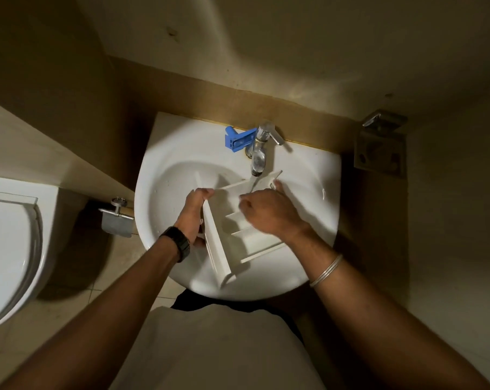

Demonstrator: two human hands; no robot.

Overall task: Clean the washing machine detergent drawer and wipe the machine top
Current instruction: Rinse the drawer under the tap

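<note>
I see a plain white plastic detergent drawer (239,235) over a white ceramic basin (165,170), a bright blue plastic insert (236,140), and a black wristwatch (179,244).

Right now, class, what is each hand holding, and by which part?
The left hand grips the white drawer by its front panel; the right hand reaches into its compartments, whether gripping cannot be told.

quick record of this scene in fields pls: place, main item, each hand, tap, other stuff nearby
place: white sink in a dim bathroom
main item: white detergent drawer, tilted over the basin
left hand: grips the drawer's front panel
right hand: over the compartments, fingers curled; hold unclear
tap: thin stream onto the drawer's far end
blue plastic part: on the sink ledge, left of the tap
toilet: at left
</note>
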